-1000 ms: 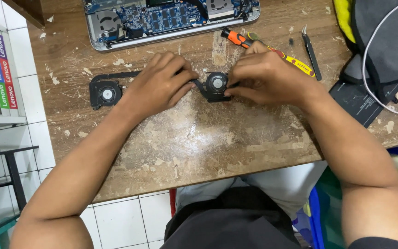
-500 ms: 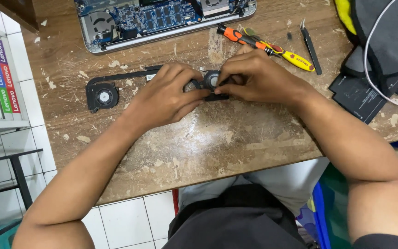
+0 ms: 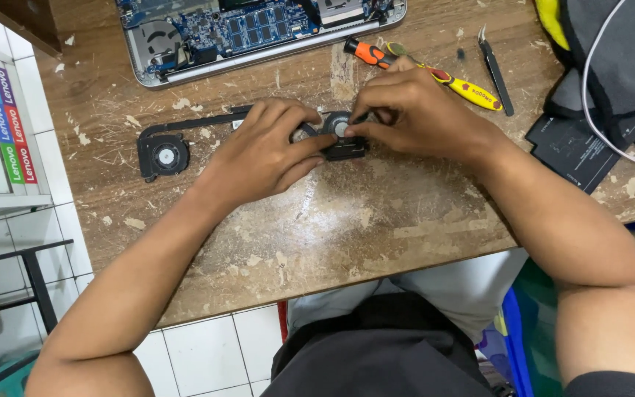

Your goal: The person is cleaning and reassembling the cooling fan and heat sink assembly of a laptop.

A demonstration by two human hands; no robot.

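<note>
- The left hand [image 3: 262,151] lies palm down on the black cooling assembly [image 3: 248,140], its fingers bent and pressing on the part around the right fan; the thumb reaches toward the fan's hub
- The right hand [image 3: 413,110] comes in from 3 o'clock and pinches the right fan [image 3: 341,134] at its rim with thumb and forefinger, the other fingers curled above it
- The cooling assembly sits flat on the worn wooden counter [image 3: 376,220], a little above the centre of the view; it is a black piece with a fan at each end joined by a thin pipe
- The left fan [image 3: 162,156] lies uncovered at 9 o'clock from the left hand, touched by neither hand
- At 12 o'clock from the hands an opened laptop [image 3: 259,29] lies with its blue circuit board showing, near the counter's far edge
- An orange-handled screwdriver [image 3: 365,51] and a yellow-handled screwdriver [image 3: 472,92] lie just beyond the right hand, at about 1 o'clock; the knuckles hide part of the yellow one
- Black tweezers [image 3: 495,70] lie at 2 o'clock, apart from the screwdrivers
- A flat black panel [image 3: 571,151] rests at 3 o'clock, with a grey bag [image 3: 626,59] and a white cable [image 3: 589,81] beyond it
</note>
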